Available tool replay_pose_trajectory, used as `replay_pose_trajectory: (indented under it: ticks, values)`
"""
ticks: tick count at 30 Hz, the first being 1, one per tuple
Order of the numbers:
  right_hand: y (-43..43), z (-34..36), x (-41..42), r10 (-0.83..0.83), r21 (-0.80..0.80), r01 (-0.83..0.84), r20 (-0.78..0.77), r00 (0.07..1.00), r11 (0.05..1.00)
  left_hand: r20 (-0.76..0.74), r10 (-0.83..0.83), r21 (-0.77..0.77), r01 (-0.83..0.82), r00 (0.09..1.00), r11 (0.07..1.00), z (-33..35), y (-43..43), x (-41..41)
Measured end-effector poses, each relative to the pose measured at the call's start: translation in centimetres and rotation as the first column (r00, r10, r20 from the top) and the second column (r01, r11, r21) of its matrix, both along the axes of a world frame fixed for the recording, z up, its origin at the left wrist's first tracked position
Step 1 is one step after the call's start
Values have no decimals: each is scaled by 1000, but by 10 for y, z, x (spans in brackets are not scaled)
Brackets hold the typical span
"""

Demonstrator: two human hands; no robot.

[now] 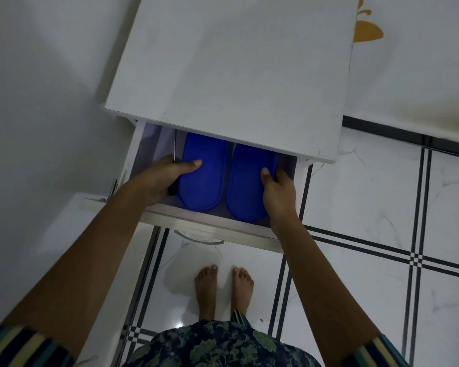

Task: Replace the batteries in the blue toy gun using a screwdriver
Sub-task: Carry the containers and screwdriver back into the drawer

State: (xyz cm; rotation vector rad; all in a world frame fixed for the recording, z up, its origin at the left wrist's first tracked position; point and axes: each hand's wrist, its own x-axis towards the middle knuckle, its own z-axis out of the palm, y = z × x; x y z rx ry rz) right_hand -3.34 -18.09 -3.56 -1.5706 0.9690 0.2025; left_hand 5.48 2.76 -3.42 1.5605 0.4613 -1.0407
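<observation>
Drawer [210, 221] of the white flat-topped cabinet [223, 62] stands pulled out at centre frame, with a curved metal pull [199, 238] on its front. Inside lie two blue rubber slippers side by side, toes pointing toward the top of the frame: left slipper [202, 186] and right slipper [245, 192].

I note the left hand [159, 178] inside the drawer at its left wall. Its fingers are curled round a slim screwdriver [174, 145] with a thin metal shaft and a dark handle. The shaft points toward the top of the frame and the handle end shows below the palm. The thumb lies straight across the left slipper.

The right hand [278, 192] grips the right slipper by its right edge, thumb on top and fingers wrapped under. I cannot tell whether the darker blue strip at the fingers is the slipper's side or a separate item.

Bare feet [207, 287] stand on white marble-look floor tiles with black lines [355, 207] at lower centre.
</observation>
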Motion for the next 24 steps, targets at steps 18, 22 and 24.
replay_pose_trajectory:
  ticks: [18,22,24]
  values:
    - [55,7,-66,507,-744,-417,-123,853,521,-6,-699,911,291,715,291,-24,3,-18]
    - [51,4,-67,557,-806,-361,-47,829,470,144,-659,893,190,738,408,-17,8,-26]
    - [48,2,-69,595,-831,-347,-24,803,434,358,-650,864,25,671,502,-3,15,-40]
